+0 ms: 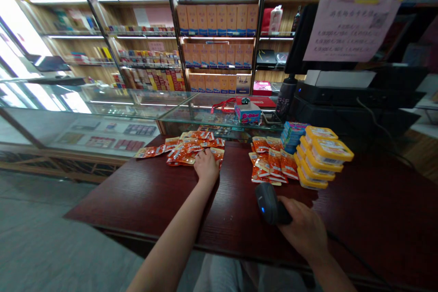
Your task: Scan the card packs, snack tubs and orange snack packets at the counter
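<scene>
My left hand (pixel 206 167) rests at the near right edge of a pile of orange snack packets (pixel 185 151). Its fingers are apart and touch the packets, and I see none lifted. In my right hand (pixel 304 226) is a black barcode scanner (pixel 268 203) with a small blue light, held just above the dark wooden table (pixel 137 210). A second group of orange snack packets (pixel 270 164) lies beyond the scanner. To its right rise stacked yellow tubs (pixel 320 159), with a stack of small blue boxes (pixel 292 136) behind them.
A glass counter (pixel 185 112) runs behind the table, with a small blue and pink box (pixel 248 113) and a red lanyard (pixel 223 105) on top. At the right stands a monitor (pixel 297 41) with a paper sign (pixel 351 29). The scanner's cable (pixel 356 255) trails right. Stocked shelves line the wall.
</scene>
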A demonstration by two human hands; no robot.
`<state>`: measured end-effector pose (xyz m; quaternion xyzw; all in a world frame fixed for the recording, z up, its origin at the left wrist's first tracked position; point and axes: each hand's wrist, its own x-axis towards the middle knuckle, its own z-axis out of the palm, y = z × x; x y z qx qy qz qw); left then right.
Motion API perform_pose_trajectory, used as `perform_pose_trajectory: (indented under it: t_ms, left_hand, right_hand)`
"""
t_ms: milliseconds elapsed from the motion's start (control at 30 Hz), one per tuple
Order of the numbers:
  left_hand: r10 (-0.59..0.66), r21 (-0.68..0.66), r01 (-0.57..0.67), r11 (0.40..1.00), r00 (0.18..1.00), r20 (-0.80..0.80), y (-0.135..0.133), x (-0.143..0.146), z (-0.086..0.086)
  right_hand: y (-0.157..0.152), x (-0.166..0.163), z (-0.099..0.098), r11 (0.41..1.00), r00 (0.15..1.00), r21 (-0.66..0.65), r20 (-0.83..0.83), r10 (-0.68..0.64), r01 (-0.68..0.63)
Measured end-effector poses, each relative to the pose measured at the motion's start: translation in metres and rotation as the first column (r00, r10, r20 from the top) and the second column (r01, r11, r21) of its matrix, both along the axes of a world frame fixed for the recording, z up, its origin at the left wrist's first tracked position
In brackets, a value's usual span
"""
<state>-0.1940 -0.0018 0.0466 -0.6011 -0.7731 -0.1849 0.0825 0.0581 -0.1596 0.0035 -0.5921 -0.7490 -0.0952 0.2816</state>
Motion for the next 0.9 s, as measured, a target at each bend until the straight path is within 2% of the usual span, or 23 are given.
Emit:
perform_pose_trajectory:
  t_ms: [100, 200, 267, 333, 367, 400, 467, 500, 533, 567, 633, 767, 900]
  left_hand:
    - [-0.002, -0.025, 0.004, 1.0, 0.998, 0.066, -0.003, 0.0, 0.001]
    - [-0.061, 0.0, 0.063, 0.998, 0.981, 0.184, -0.004, -0.003, 0.0]
    - [-0.115, 0.039, 0.108, 0.993, 0.948, 0.296, -0.003, -0.006, -0.003]
    - [-0.199, 0.122, 0.161, 0.979, 0.876, 0.439, -0.002, -0.008, -0.008]
    - [-0.246, 0.174, 0.18, 0.968, 0.808, 0.536, -0.001, -0.008, -0.012]
    - [-0.294, 0.225, 0.193, 0.955, 0.703, 0.647, 0.0, -0.007, -0.015]
    - [-0.368, 0.31, 0.205, 0.929, 0.394, 0.842, 0.002, -0.005, -0.022]
    - [-0.388, 0.345, 0.204, 0.916, 0.237, 0.891, 0.003, -0.003, -0.025]
    - [-0.407, 0.38, 0.2, 0.903, 0.116, 0.906, 0.004, -0.001, -0.028]
    - [-0.429, 0.413, 0.196, 0.889, 0.043, 0.902, 0.005, 0.0, -0.03]
    - [-0.482, 0.47, 0.196, 0.861, 0.013, 0.876, 0.007, 0.002, -0.034]
    - [-0.547, 0.52, 0.25, 0.817, 0.05, 0.836, 0.01, 0.005, -0.04]
    - [-0.537, 0.486, 0.295, 0.822, 0.12, 0.835, 0.009, 0.006, -0.042]
  right_hand:
    - [0.0, -0.001, 0.001, 1.0, 1.0, -0.006, 0.016, -0.01, 0.01]
    - [-0.001, -0.002, 0.0, 1.0, 1.0, -0.015, 0.028, -0.007, 0.008]
    - [-0.001, -0.003, 0.001, 1.0, 1.0, -0.025, 0.019, -0.014, 0.015]
    - [-0.002, -0.005, 0.006, 0.999, 1.0, -0.046, -0.018, -0.013, 0.012]
    - [-0.002, -0.007, 0.009, 0.998, 0.999, -0.066, -0.047, -0.009, 0.006]
    - [-0.002, -0.008, 0.014, 0.996, 0.996, -0.093, -0.086, -0.01, 0.002]
    - [-0.003, -0.011, 0.025, 0.986, 0.982, -0.168, -0.188, -0.032, 0.0]
    - [-0.002, -0.013, 0.032, 0.978, 0.966, -0.206, -0.252, -0.052, -0.001]
    - [-0.002, -0.015, 0.038, 0.972, 0.944, -0.235, -0.322, -0.068, -0.01]
    - [-0.001, -0.018, 0.045, 0.968, 0.915, -0.248, -0.398, -0.068, -0.036]
    - [0.002, -0.025, 0.056, 0.966, 0.841, -0.225, -0.541, -0.014, -0.129]
    - [0.008, -0.042, 0.071, 0.959, 0.71, -0.114, -0.696, 0.11, -0.26]
    - [0.01, -0.055, 0.079, 0.936, 0.697, -0.11, -0.697, 0.167, -0.335]
